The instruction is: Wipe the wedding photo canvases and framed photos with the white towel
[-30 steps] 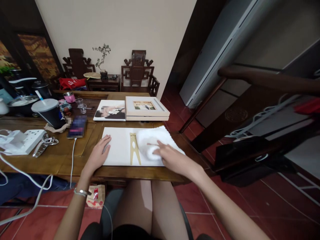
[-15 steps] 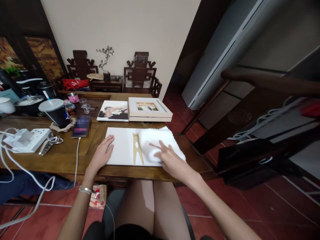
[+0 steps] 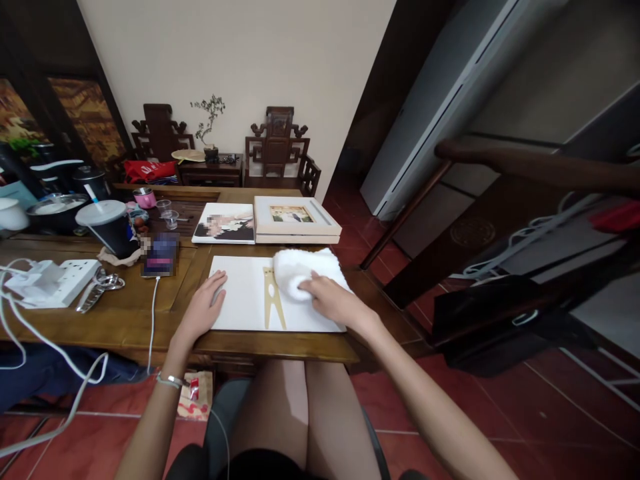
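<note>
In front of me lies a flat white board or album (image 3: pixel 240 293) with a gold, A-shaped figure (image 3: pixel 273 300) on its face. My left hand (image 3: pixel 206 303) rests flat on its left edge, fingers stretched out. On the right part lies a fluffy white cloth (image 3: pixel 295 267), bunched up and covering the upper right area. My right hand (image 3: pixel 327 297) presses on the cloth, fingers curled round a fold of it. The fingertips are partly sunk in the cloth's pile.
Behind the board lie a photo panel (image 3: pixel 225 223) and a stacked framed box (image 3: pixel 297 230). To the left are a phone (image 3: pixel 160 255) on a cable, a power strip (image 3: pixel 75 277), a metal clip (image 3: pixel 100 290) and a lidded dark cup (image 3: pixel 107 230). A wooden chair (image 3: pixel 470 230) stands at the right.
My right hand has shifted up and slightly left, its fingers more closed, and the cloth has moved with it, uncovering the board's lower right. My left hand stays put.
</note>
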The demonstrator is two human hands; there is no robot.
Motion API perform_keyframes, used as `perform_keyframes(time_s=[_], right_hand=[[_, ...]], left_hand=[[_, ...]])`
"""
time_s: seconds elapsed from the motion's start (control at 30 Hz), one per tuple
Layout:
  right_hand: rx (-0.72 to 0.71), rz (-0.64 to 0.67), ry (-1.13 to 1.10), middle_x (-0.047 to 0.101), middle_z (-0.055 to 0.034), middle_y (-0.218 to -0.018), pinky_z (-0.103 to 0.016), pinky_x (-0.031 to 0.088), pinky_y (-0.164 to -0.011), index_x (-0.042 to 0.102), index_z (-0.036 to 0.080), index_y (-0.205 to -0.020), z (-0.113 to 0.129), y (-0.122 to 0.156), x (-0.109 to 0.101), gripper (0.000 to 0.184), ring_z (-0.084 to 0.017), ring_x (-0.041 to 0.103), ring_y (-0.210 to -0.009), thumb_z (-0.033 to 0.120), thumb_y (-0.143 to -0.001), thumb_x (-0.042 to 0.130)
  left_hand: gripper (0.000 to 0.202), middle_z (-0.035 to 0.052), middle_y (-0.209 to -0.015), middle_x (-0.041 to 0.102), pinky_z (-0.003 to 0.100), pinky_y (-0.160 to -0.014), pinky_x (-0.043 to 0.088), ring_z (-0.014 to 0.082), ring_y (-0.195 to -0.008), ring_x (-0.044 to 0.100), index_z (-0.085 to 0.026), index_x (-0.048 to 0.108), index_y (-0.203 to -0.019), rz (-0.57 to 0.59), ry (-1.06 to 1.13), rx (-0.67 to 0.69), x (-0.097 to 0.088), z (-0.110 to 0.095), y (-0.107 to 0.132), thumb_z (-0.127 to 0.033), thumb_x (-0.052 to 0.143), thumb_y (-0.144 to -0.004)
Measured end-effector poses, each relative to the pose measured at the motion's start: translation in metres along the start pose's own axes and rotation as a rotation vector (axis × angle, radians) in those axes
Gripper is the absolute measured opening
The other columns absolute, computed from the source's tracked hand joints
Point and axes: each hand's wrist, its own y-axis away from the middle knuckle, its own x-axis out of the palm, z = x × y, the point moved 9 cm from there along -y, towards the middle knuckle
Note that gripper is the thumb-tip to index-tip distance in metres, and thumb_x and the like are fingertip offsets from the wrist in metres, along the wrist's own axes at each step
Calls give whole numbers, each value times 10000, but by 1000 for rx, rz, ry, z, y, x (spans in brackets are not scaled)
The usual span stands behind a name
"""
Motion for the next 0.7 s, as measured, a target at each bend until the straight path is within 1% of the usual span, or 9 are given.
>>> perform_keyframes(time_s=[0.1,0.13,0.2,0.27,0.37,0.47,0.53,0.6,0.7], right_hand=[[37,-72,31,610,-175,-1244,-604,374,-980,618,121,-1156,11,-36,-3,561,-369,397,-1302,-113,-715,361],[38,-98,41,556,-189,-1320,-639,357,-972,608,111,-1168,17,-40,-1,555,-392,353,-1324,-113,-723,362],[24,-143,70,414,-189,-1459,-686,306,-984,600,99,-1185,31,-35,5,546,-429,251,-1370,-110,-730,383],[-5,-147,100,314,-166,-1524,-696,258,-1019,608,97,-1183,43,-14,16,553,-449,172,-1397,-115,-712,411],[-83,-71,90,269,-136,-1549,-681,203,-1075,637,110,-1139,56,33,34,585,-441,93,-1419,-133,-659,405],[-199,30,16,285,-77,-1549,-680,181,-1094,673,159,-1060,63,75,42,588,-404,58,-1433,-125,-634,384],[-237,80,-50,334,-45,-1530,-666,195,-1102,679,187,-1040,62,86,41,594,-370,73,-1440,-117,-630,375],[-226,89,-96,353,-38,-1521,-630,217,-1115,670,193,-1063,57,79,35,615,-340,95,-1445,-117,-626,368],[-171,31,-85,330,-68,-1532,-641,242,-1094,646,168,-1111,49,37,24,619,-351,117,-1442,-124,-640,369]], left_hand=[[447,149,-1395,518,449,-1143,303,238,-1340,435,-117,580,-1248,3,-11,-2,-1,0,0,-355,390,-920],[450,149,-1398,516,448,-1142,303,236,-1342,433,-116,576,-1253,6,-16,-1,-1,0,0,-355,388,-921],[454,145,-1407,507,449,-1145,297,232,-1353,417,-123,557,-1276,13,-25,-3,0,-1,0,-351,381,-926],[466,145,-1427,484,451,-1152,281,231,-1370,390,-122,529,-1307,24,-32,-6,1,-1,1,-351,372,-933],[488,153,-1465,433,456,-1161,259,235,-1390,356,-113,499,-1338,39,-39,1,3,-1,1,-363,362,-942],[501,145,-1493,392,456,-1169,238,236,-1414,305,-122,480,-1356,39,-50,20,5,-1,0,-379,361,-943],[516,154,-1501,375,456,-1174,224,243,-1426,277,-106,469,-1365,44,-64,24,6,1,0,-383,361,-943],[520,158,-1497,379,463,-1172,227,247,-1421,287,-103,464,-1370,52,-79,22,8,3,0,-381,361,-943],[503,139,-1488,400,475,-1166,243,243,-1408,316,-132,465,-1375,51,-89,29,8,4,0,-374,360,-947]])
